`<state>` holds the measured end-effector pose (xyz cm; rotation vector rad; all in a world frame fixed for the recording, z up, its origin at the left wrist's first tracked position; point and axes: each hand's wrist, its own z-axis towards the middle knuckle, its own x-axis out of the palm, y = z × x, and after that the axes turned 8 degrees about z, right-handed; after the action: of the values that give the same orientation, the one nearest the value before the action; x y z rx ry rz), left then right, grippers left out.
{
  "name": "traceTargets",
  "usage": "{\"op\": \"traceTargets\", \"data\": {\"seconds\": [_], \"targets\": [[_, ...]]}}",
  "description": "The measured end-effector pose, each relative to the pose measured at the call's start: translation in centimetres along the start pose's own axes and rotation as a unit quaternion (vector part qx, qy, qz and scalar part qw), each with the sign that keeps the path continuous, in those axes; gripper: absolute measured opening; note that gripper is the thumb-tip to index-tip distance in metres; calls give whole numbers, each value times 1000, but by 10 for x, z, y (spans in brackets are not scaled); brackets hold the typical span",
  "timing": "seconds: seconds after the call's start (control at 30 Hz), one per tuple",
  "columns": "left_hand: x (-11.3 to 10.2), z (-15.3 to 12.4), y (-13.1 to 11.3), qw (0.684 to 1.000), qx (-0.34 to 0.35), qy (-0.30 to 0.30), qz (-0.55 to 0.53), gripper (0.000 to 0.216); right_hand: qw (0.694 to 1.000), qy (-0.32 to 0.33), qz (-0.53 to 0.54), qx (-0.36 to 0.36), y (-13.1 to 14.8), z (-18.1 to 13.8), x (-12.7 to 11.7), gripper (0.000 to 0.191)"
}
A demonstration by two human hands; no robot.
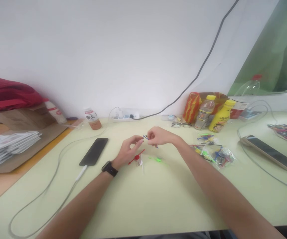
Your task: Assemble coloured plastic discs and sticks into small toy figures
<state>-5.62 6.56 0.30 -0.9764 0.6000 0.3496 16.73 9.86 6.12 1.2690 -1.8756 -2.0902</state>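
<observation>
My right hand [158,136] is closed in a pinch above the table, holding a small thin blue plastic piece [145,137]. One end of this piece points at my left hand [130,150], whose fingers are curved, with a gap between thumb and forefinger. Those fingertips come close to the blue end; whether they touch it I cannot make out. A dark watch [110,168] is on the left wrist. Below the left fingers lie a red plastic piece with a round middle [137,157] and a small whitish piece [141,162]. Bright green pieces [157,159] lie below the right hand.
Small bags of coloured plastic parts [223,156] lie right of my right forearm. A black phone [94,151] with a cable lies left, another phone [270,152] right. Bottles [93,119], glasses [181,125] and a power strip [125,115] line the wall.
</observation>
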Motion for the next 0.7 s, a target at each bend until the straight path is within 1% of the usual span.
{"op": "traceTargets", "data": {"seconds": [0.07,0.17,0.23,0.33,0.4,0.43,0.57,0.63,0.7], "targets": [[0,0,-3,999,9,9,-41,31,997,-26,72,-17,-3,5,5,11],[-1,3,-5,994,17,4,-104,33,982,-49,177,-42,-7,15,16,10],[-2,5,-4,992,17,-3,-129,30,974,-59,211,-57,-9,20,24,9],[-7,7,-1,992,20,-1,-125,22,982,-75,159,-71,-10,26,32,6],[-12,8,3,996,25,6,-90,19,990,-91,85,-67,-12,28,35,6],[-14,8,5,998,28,12,-61,19,992,-101,45,-60,-14,29,35,9],[-25,8,19,996,37,48,61,20,987,-141,-75,-23,-27,28,31,15],[-28,8,26,994,31,58,82,18,984,-147,-104,-12,-32,26,28,16],[-32,8,32,994,21,67,89,19,980,-147,-132,-13,-31,23,28,16]]}}
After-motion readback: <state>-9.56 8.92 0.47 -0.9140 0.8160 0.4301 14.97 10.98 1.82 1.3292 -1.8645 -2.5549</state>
